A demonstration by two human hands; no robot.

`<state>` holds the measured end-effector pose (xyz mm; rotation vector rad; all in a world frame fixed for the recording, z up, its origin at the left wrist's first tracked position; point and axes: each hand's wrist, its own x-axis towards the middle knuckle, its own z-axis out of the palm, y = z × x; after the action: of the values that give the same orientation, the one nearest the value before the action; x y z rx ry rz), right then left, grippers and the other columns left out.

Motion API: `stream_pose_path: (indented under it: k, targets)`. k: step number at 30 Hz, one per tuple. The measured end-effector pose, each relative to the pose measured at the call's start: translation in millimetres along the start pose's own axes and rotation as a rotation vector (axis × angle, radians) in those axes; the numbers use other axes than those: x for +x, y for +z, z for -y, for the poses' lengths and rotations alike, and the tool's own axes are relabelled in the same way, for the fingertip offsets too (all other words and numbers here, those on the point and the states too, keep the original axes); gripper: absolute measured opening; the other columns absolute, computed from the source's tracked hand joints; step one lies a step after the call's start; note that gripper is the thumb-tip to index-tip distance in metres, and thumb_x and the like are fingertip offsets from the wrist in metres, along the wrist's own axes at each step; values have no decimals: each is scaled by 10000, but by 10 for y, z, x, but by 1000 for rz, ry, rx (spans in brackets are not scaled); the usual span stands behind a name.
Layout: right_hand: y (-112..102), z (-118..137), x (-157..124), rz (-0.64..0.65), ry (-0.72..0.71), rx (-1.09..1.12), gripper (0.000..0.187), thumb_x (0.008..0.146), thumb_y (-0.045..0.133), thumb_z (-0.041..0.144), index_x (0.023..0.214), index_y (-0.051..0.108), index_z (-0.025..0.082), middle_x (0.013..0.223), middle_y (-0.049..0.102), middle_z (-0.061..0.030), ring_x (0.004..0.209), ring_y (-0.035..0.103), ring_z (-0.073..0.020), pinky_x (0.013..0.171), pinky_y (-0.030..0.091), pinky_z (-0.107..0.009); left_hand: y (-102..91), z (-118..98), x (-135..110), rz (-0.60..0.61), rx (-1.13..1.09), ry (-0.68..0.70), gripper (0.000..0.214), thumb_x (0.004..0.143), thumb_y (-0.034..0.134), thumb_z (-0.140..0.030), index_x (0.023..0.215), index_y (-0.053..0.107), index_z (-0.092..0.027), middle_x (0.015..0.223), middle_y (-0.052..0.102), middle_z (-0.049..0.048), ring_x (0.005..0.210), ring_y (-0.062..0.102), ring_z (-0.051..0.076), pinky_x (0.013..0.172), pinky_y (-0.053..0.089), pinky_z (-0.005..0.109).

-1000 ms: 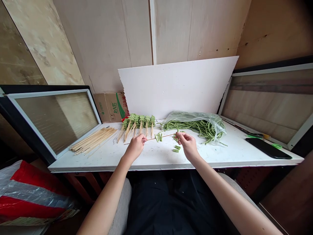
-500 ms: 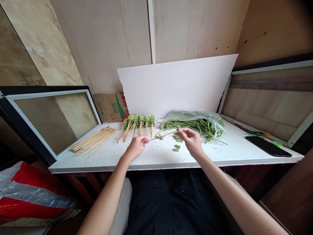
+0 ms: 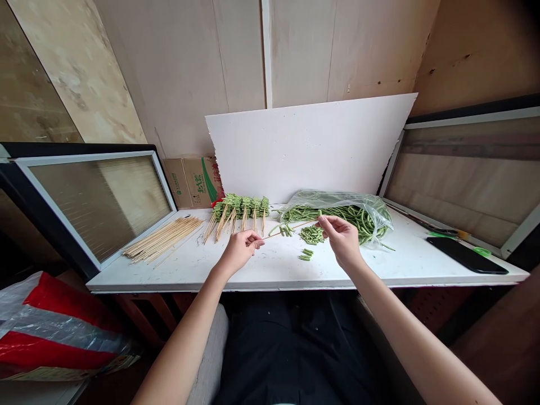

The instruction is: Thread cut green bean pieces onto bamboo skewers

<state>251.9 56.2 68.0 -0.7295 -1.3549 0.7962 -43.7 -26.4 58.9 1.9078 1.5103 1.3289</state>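
My left hand [image 3: 241, 249] pinches the near end of a bamboo skewer [image 3: 273, 235] held slanting above the table. Several short green bean pieces [image 3: 287, 230] are threaded along its middle. At the skewer's far tip, my right hand [image 3: 341, 236] is closed on a small green bean piece [image 3: 319, 213]; whether the tip has gone through it I cannot tell. Below, a heap of cut bean pieces [image 3: 312, 234] lies on the white table [image 3: 202, 270], with a small row of pieces [image 3: 306, 255] in front of it.
Finished bean skewers [image 3: 242, 208] are stacked at the back, beside loose bamboo skewers [image 3: 164, 239] on the left. A clear bag of long beans [image 3: 337, 214] lies behind my right hand. A black phone [image 3: 466, 255] and scissors [image 3: 442, 229] are at the right.
Both hands have shifted slightly right with the skewer. My right hand has moved further from the left, toward the skewer's tip, and the heap of cut pieces shows more fully.
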Motion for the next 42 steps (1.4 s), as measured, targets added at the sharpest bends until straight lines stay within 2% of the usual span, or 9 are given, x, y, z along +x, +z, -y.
stream_pose_path:
  k: [3,8,15,20,27,37,39,42]
  targets:
    - [13,5,-17,10,37,58,451,777,844,641,877,790,204,804,758,-73,612,567,-156,563,454,-308,25,-14,-15,-49,59,44,102,915,701,-246,841,726,-181,736,722,31,653,657,161,648,513,280]
    - [64,8,-48,-4,66,147,423,751,884,602,843,770,205,775,739,-55,570,516,-132,552,432,-306,91,-7,-24,-127,206,106,155,946,611,-149,815,686,-186,704,695,18,664,627,161,667,467,274]
    - [69,-11,-57,22,29,121,390,792,855,595,864,775,220,781,732,-47,592,530,-145,576,444,-312,131,11,-33,-97,252,133,228,956,519,-100,822,684,-183,686,669,21,640,608,158,667,460,270]
    - [84,5,-77,57,5,74,420,806,823,635,843,767,221,775,731,-62,638,575,-173,602,472,-319,99,46,-27,-111,270,137,244,921,525,-67,814,709,-187,706,698,26,656,640,165,679,481,270]
    - [166,44,-149,62,0,86,419,785,840,632,815,754,224,751,724,-60,645,601,-180,584,467,-311,25,96,4,-92,296,140,338,760,446,62,784,673,-187,774,728,28,734,668,174,711,496,261]
    - [174,52,-180,91,-49,59,439,785,835,651,842,753,224,807,744,-84,713,674,-223,625,535,-341,10,100,-4,-13,306,111,326,750,421,46,768,638,-197,765,693,18,753,647,181,699,472,262]
    - [159,54,-163,95,-59,56,437,785,837,648,851,757,224,827,748,-85,708,672,-219,614,533,-339,15,97,0,-14,272,109,300,793,438,24,776,642,-195,767,694,22,743,645,176,695,477,260]
    - [119,60,-119,86,-50,54,413,802,835,624,891,778,224,849,760,-86,731,677,-217,618,526,-329,34,72,11,-24,219,111,240,936,478,-93,852,678,-194,727,674,18,681,624,165,674,480,261]
